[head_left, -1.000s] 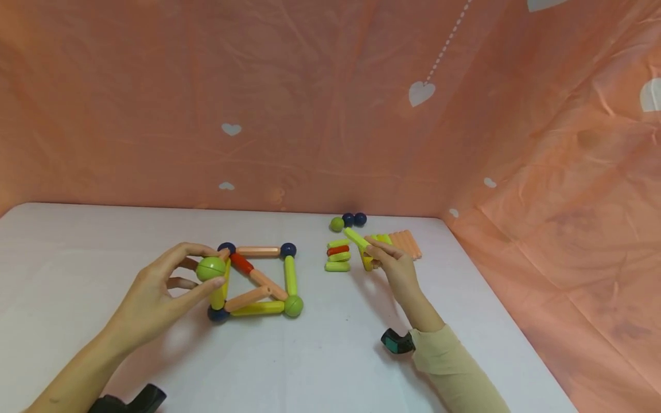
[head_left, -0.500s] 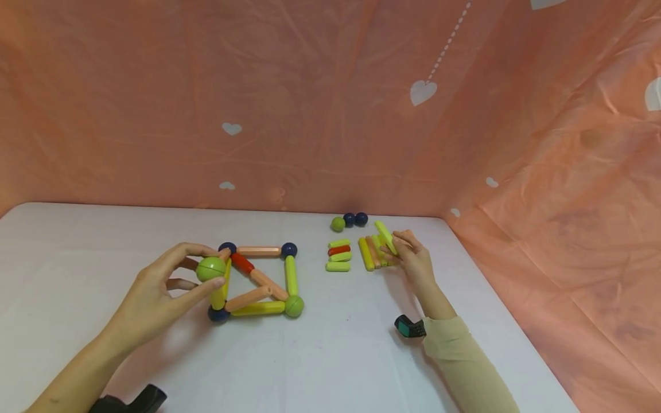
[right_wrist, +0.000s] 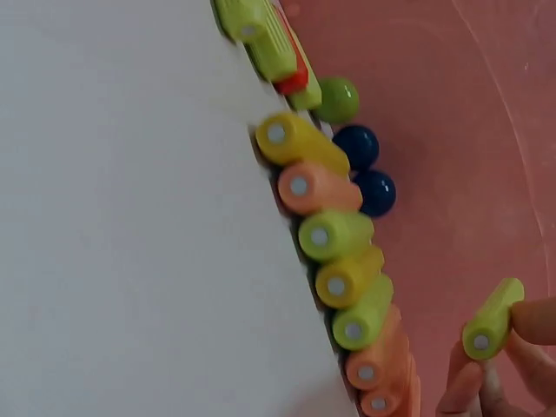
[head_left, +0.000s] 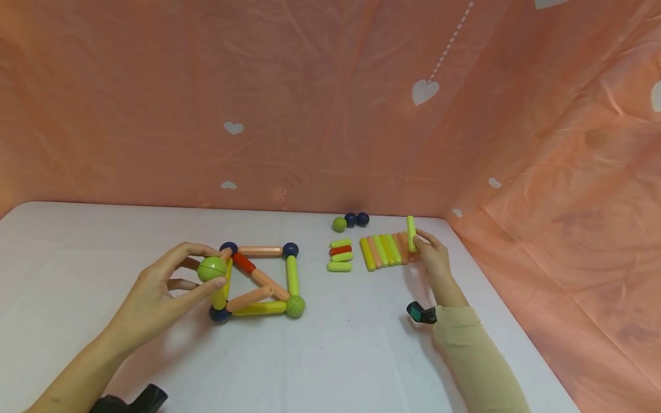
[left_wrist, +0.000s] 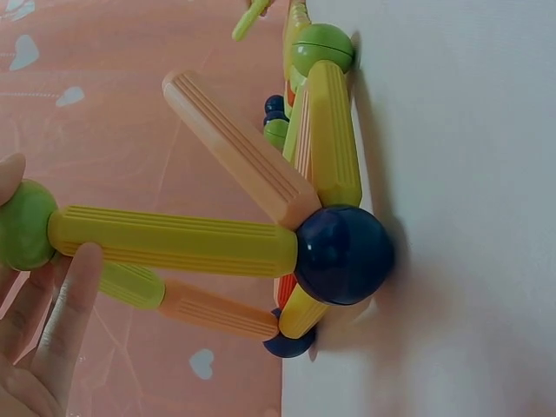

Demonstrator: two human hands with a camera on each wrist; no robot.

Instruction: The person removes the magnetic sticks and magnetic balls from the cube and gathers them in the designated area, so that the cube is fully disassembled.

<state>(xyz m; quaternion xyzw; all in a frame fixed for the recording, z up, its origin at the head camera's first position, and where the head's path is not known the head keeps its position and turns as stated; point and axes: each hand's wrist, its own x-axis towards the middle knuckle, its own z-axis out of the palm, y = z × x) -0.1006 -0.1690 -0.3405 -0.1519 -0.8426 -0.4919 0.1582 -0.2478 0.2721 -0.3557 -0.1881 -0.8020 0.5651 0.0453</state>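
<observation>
My left hand [head_left: 167, 292] holds a green ball [head_left: 212, 269] between thumb and fingers. The ball caps a yellow magnetic rod [left_wrist: 174, 241] that rises from a navy ball [left_wrist: 346, 254], and one fingertip touches this rod in the left wrist view. Both belong to a frame of rods and balls on the table, with a red rod [head_left: 244, 264] and a peach rod [head_left: 271, 285] across its middle. Over the right end of a row of rods [head_left: 382, 250], my right hand [head_left: 436, 267] pinches a lime-green magnetic rod [head_left: 411, 232], whose end shows a grey disc in the right wrist view.
Short rods [head_left: 340, 257], lime and red, lie stacked left of the row. Behind them sit a loose green ball [head_left: 339, 224] and two navy balls [head_left: 357, 219]. A peach cloth with hearts [head_left: 330, 115] hangs along the table's back edge.
The right hand has carried the lime-green rod rightward along the row, and the rod has turned from slanted to nearly upright in view. The left hand keeps its hold on the green ball.
</observation>
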